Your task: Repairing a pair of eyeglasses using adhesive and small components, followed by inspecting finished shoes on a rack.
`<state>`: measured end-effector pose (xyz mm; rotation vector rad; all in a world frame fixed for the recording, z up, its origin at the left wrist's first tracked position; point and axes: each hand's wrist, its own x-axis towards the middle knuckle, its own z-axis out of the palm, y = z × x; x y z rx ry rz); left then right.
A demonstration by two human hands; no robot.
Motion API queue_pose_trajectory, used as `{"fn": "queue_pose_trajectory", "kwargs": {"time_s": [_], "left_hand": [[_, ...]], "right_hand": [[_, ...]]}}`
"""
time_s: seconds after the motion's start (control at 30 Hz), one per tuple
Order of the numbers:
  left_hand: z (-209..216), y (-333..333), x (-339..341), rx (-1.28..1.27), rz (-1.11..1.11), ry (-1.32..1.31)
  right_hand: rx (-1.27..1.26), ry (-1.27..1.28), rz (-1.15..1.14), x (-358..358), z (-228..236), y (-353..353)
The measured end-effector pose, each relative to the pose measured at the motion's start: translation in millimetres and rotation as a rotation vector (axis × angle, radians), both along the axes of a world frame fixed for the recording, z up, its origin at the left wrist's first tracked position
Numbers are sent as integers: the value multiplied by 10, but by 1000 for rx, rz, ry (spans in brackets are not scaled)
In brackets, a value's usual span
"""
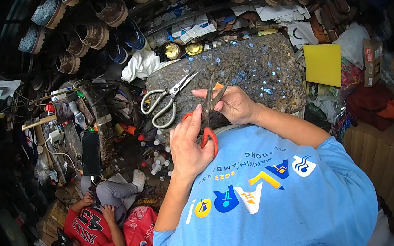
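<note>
My left hand (pixel 190 145) is closed on the scissors (pixel 208 106), whose red handles loop around its fingers. Their dark, worn blades stand apart and point away from me. At the blades, my right hand (pixel 237 104) has its fingers bent around a small orange piece (pixel 218 86); its exact grip is partly hidden by the blades. A second pair of scissors (pixel 173 93), with pale metal loop handles, lies left of my hands on a dark, rough work block (pixel 268 67) flecked with blue.
Shoes (pixel 110 9) line shelves along the back. Two yellow-topped cans (pixel 174 51) and a white cloth (pixel 142 65) lie behind the block. A yellow sheet (pixel 323 65) is at right. At left, a phone (pixel 90 153) hangs above a seated person in red (pixel 93 230).
</note>
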<state>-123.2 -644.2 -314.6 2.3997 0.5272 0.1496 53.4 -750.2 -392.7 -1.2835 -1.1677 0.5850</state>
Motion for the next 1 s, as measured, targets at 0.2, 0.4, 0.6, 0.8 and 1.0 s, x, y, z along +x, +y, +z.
{"fn": "queue_pose_trajectory", "kwargs": {"time_s": [0.2,0.4,0.6,0.8,1.0], "left_hand": [[-47,-30,-13,3,18,-10],[16,-45,-12,8,27,-19],[49,-42,28,105,26,-74],[19,23,-41,-90,4,-88],[-81,59,-119,-531,29,-144]], "right_hand": [[-69,-39,16,17,29,-9],[-139,2,30,26,98,-4],[-164,98,40,57,-98,-29],[-117,11,73,88,28,-15],[-154,-83,57,94,47,-26]]}}
